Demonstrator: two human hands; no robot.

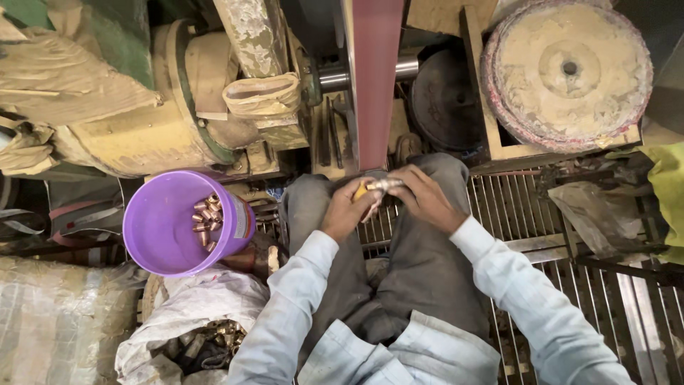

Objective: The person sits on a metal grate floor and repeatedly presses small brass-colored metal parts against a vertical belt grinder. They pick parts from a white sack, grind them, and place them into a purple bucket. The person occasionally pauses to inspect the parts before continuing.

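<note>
at twelve o'clock from his lap, left hand (347, 210) and right hand (420, 196) both pinch a small metal fitting (382, 185) against the red sanding belt (376, 85); fingertips look close enough to graze it if the grip slips.

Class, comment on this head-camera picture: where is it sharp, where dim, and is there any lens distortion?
Head view: hands, left hand and right hand, and the purple bucket look sharp and evenly lit; the upper-left machinery and far-left edge fall dim; the wide lens bends the edges; no strong glare.
</note>
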